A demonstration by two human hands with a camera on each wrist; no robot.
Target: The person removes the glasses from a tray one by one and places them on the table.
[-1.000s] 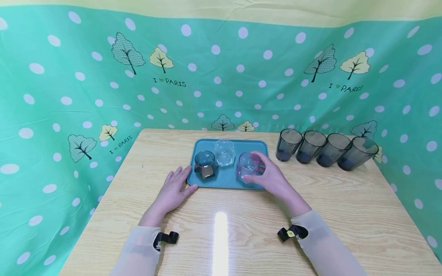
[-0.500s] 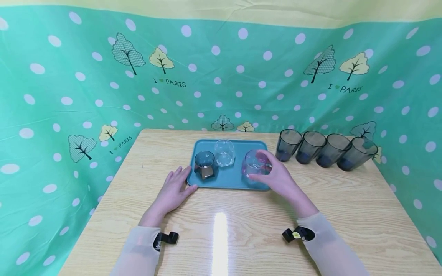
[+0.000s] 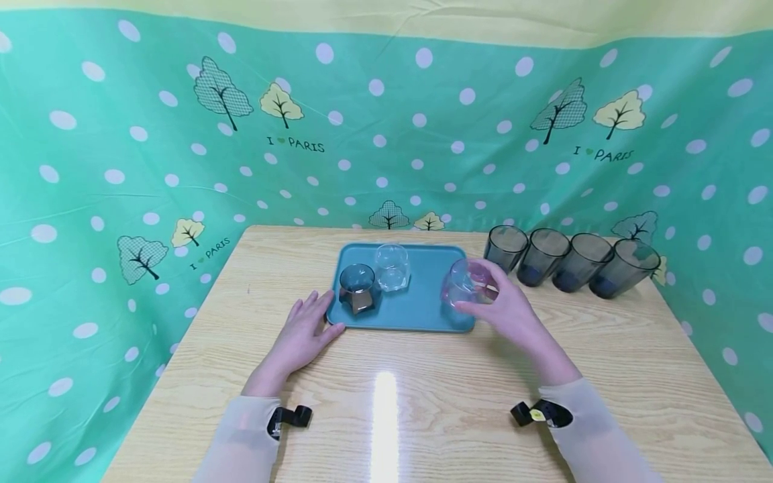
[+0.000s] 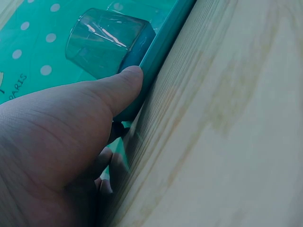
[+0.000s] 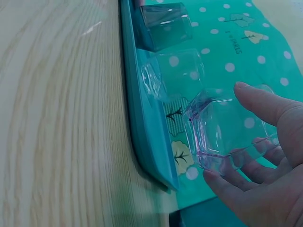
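My right hand (image 3: 510,308) holds a clear, purple-tinted glass cup (image 3: 461,285) between thumb and fingers, over the right end of a blue tray (image 3: 417,314). In the right wrist view this faceted cup (image 5: 227,127) is raised off the tray, its base toward the tray's end. My left hand (image 3: 304,333) rests at the tray's near left corner, fingers spread and relaxed, the thumb (image 4: 118,92) against the rim. On the tray stand a smoky blue-grey glass cup (image 3: 357,288) at the left and a clear glass cup (image 3: 392,268) behind it.
Several tall smoky drinking glasses (image 3: 546,258) stand in a row right of the tray, the leftmost partly behind my right hand. The wooden table (image 3: 326,416) ends at a green dotted curtain (image 3: 386,141) behind and at the sides.
My right hand has moved rightward with the purple-tinted cup, from among the tray's right half to its right end. My left hand, the tray and the other cups stay put.
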